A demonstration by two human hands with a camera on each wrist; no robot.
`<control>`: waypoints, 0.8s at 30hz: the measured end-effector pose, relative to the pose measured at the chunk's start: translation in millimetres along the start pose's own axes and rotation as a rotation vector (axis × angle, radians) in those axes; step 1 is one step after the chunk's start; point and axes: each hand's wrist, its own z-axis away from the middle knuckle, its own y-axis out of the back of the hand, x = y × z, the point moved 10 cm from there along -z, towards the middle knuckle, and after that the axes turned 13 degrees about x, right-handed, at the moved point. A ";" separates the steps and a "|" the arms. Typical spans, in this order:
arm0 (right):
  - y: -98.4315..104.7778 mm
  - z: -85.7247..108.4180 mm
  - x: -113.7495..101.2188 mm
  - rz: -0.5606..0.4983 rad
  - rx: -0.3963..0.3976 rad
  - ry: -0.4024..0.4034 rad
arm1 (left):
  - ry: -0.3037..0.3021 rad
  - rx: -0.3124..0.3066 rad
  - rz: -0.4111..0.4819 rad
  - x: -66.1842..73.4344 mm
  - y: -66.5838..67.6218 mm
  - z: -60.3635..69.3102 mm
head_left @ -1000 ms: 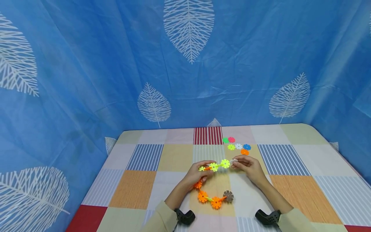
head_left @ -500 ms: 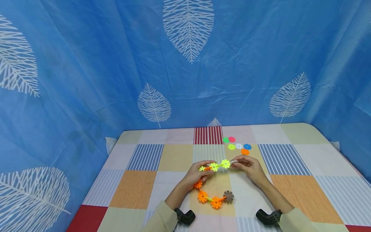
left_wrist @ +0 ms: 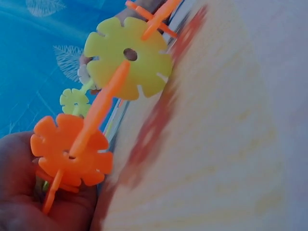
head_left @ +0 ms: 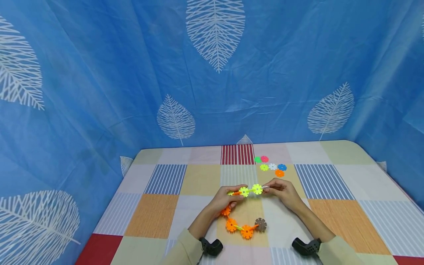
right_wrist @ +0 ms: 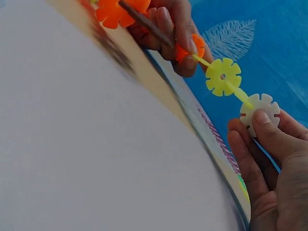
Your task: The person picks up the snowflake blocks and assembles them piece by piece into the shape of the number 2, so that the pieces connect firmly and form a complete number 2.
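At the left, blue curtain (head_left: 99,73) drops in soft, slightly shiny folds, printed with white leaf skeletons, and meets a table (head_left: 155,215) whose cloth is a patchwork of plain, striped and wood-grained squares. Right of the red square at the near left, a smooth black wrist device (head_left: 212,247) sits beside the cuff of a pale sleeve (head_left: 185,248). Beyond it the left hand (head_left: 220,201) has its grip pinched around an orange part of a chain (head_left: 246,232), which lies across the middle of the table. The chain is made of thin notched plastic discs, flower-shaped with a small round hole at the centre, set crosswise edge into edge. Its near part curves from under that hand through orange discs to a dull brown disc (head_left: 261,224); its far part runs right, raised, to a yellow disc (head_left: 257,189). Touching that one is a white disc (right_wrist: 267,105) (whether it is seated in a slot I cannot tell), pinched under the thumb in the right hand's (head_left: 285,194) grip. On the far side, between the hands and slightly right, loose discs (head_left: 282,167) lie flat in green, pink, yellow, white, blue and orange.
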 end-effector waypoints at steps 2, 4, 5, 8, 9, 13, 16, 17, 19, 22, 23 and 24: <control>-0.7 -0.6 1.2 0.004 0.003 -0.014 | -0.007 -0.012 0.002 0.8 -0.7 -0.3; -1.2 -0.6 1.6 0.004 0.006 -0.018 | -0.015 -0.011 -0.003 0.6 -1.0 -0.5; -0.7 -0.5 1.8 0.007 0.011 -0.015 | -0.015 -0.005 -0.005 0.0 -0.9 -0.6; 1.5 0.5 0.6 0.037 0.020 0.013 | -0.014 0.016 -0.007 -2.8 -1.1 -0.2; 3.3 0.6 0.1 0.059 0.026 0.029 | -0.011 0.024 -0.007 -3.6 -0.9 -0.1; 25.0 -4.1 -2.7 0.295 0.166 0.118 | -0.016 0.055 0.015 -3.0 1.9 -0.4; 52.7 -9.0 -6.8 0.606 0.365 0.177 | -0.033 0.061 0.028 0.2 3.8 -1.3; 60.4 -10.1 -7.0 0.710 0.417 0.179 | -0.039 0.060 0.030 1.1 4.0 -1.6; 69.2 -12.2 -6.2 0.872 0.454 0.174 | -0.042 0.055 0.029 1.6 3.9 -2.0; 68.8 -14.0 2.0 0.997 0.389 0.148 | -0.040 0.054 0.025 1.6 3.8 -2.2; 67.0 -14.0 3.6 1.017 0.365 0.146 | -0.039 0.054 0.024 1.5 3.8 -2.2; 65.0 -13.7 4.6 1.031 0.349 0.152 | -0.039 0.054 0.022 1.3 3.8 -2.1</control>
